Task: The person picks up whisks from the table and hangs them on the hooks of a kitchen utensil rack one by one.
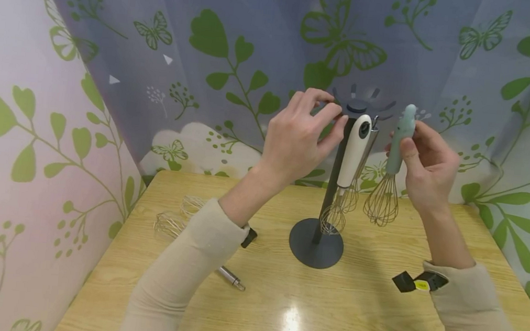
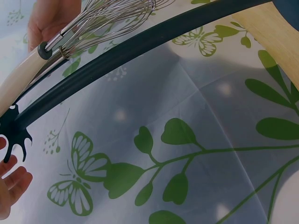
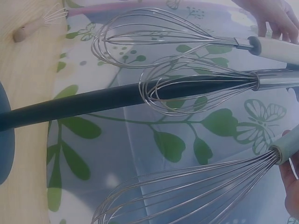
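A dark stand (image 1: 317, 243) with a ring of hooks at its top stands upright on the table. My left hand (image 1: 298, 131) is at that top, with curled fingertips pinching around a hook; the left wrist view shows the fingers (image 2: 17, 181) right at the hook ends. A cream-handled whisk (image 1: 352, 155) hangs from the stand, with a metal-handled whisk (image 3: 275, 79) behind it. To the right of them, my right hand (image 1: 432, 167) grips a pale green-handled whisk (image 1: 401, 140) upright, wires down, thumb on the front of the handle.
Several more whisks lie on the wooden table (image 1: 252, 311) at left, partly hidden by my left forearm; wire heads (image 1: 169, 224) and a metal handle (image 1: 230, 277) show. A patterned cloth (image 1: 250, 6) hangs behind the table and along its sides.
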### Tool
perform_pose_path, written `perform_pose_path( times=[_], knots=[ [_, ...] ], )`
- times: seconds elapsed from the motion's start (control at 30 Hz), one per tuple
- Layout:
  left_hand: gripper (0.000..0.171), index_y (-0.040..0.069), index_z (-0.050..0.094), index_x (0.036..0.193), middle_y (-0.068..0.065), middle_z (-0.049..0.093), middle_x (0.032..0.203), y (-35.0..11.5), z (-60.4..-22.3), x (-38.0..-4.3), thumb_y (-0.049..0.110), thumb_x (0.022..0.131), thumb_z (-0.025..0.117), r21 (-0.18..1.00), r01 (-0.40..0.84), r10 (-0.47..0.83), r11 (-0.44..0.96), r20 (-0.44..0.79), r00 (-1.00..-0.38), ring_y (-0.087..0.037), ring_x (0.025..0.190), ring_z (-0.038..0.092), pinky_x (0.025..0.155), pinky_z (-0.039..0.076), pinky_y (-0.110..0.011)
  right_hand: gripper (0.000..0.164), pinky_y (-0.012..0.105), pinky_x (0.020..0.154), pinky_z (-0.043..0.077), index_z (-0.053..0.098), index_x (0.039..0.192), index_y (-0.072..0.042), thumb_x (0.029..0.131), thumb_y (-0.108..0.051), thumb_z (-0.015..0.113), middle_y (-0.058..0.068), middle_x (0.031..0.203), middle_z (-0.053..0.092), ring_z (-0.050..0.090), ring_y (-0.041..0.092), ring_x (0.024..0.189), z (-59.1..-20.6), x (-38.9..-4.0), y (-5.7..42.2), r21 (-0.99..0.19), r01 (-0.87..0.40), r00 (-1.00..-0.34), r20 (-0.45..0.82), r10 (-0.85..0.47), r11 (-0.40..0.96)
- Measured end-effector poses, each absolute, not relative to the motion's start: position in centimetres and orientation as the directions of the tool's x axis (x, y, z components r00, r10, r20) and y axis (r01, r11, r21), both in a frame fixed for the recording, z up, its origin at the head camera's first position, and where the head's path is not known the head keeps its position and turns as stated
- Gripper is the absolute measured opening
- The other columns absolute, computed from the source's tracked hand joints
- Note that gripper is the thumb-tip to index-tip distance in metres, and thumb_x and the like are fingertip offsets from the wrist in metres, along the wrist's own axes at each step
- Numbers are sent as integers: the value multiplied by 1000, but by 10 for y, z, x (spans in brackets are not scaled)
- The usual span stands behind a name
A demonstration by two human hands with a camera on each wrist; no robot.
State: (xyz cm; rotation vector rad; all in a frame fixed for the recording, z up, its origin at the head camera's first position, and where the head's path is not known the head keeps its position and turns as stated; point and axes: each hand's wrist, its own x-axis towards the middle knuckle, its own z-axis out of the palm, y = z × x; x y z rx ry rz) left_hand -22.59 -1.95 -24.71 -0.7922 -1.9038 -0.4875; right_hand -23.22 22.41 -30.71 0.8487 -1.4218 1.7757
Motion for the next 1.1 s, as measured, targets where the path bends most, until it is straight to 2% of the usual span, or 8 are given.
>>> perform_pose_path(
  times=[0.4,0.8,1.1],
  knots=[
    [25,14,76,100,-7,72,115,-20,-247,-226,29,108,57,1,710,310,704,900,-308,-23,100,70,62,59,-31,32,23,73,60,67,123,17,97,-2,72,12,96,79,73,17,77,-297,-233,221,-523,-835,-544,831,113,-169],
    [25,14,76,100,-8,72,115,-20,-247,-226,29,108,57,-3,711,315,704,898,-308,-23,100,71,62,59,-31,34,22,75,62,69,122,16,96,-6,75,8,97,81,75,14,77,-289,-234,220,-523,-844,-534,841,89,-119],
    [25,14,76,100,-8,72,115,-20,-247,-227,30,108,57,-7,712,319,703,897,-306,-24,99,70,63,60,-31,35,23,72,62,68,124,16,96,-4,75,8,96,79,76,15,77,-287,-235,218,-526,-838,-539,840,66,-148]
  ],
)
